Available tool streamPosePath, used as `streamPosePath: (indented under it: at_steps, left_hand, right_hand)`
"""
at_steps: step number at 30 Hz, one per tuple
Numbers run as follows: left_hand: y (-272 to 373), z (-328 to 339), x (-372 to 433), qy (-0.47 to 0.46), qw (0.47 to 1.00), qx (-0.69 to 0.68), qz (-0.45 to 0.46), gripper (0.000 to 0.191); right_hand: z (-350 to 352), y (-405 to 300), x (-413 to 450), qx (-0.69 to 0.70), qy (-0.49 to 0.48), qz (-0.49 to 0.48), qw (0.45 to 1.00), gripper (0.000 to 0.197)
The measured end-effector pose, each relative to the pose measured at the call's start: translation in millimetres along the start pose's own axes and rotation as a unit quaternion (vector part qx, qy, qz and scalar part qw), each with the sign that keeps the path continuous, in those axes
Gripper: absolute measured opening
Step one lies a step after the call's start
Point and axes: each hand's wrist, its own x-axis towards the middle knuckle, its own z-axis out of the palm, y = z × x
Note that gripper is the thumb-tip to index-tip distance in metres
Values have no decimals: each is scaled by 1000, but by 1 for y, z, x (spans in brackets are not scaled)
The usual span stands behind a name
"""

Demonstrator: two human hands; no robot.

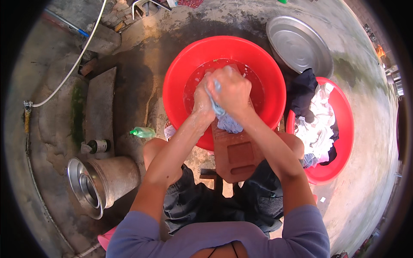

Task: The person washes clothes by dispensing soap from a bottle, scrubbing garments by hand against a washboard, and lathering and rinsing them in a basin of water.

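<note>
Both my hands are together over a red plastic basin [176,84] of sudsy water. My left hand [204,96] and my right hand [229,88] are closed on a wet light-blue cloth [227,122], whose lower part hangs down onto a brown washboard [238,153]. The washboard slopes from the water over the basin's near rim towards my lap. The right hand lies partly over the left, and motion blur hides some of the fingers.
At right stand a red basin [347,135] of white and dark clothes [317,125] and a wide metal basin [297,45]. At left are a green bottle [143,132], a dark bottle [97,146], a metal pot [119,175], a stone slab [100,109] and a white hose [75,64].
</note>
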Motion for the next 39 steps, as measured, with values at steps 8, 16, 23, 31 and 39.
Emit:
streamPosePath:
  at_steps: [8,16,23,31,39]
  left_hand:
    - [-2,28,-15,101,988,101,-49,29]
    - [11,29,-14,-34,986,1,-165,66]
    - [5,14,6,126,969,211,6,54]
    - [-20,-14,9,70,914,395,64,53]
    - [23,12,9,125,831,540,54,53]
  right_hand:
    - [-5,17,-6,141,-20,87,986,17]
    - [-6,22,-1,106,-6,-135,985,22]
    - [5,0,-19,70,-61,-168,981,26]
    - [9,17,-8,128,-103,59,985,26]
    - [-23,69,1,586,-66,527,612,26]
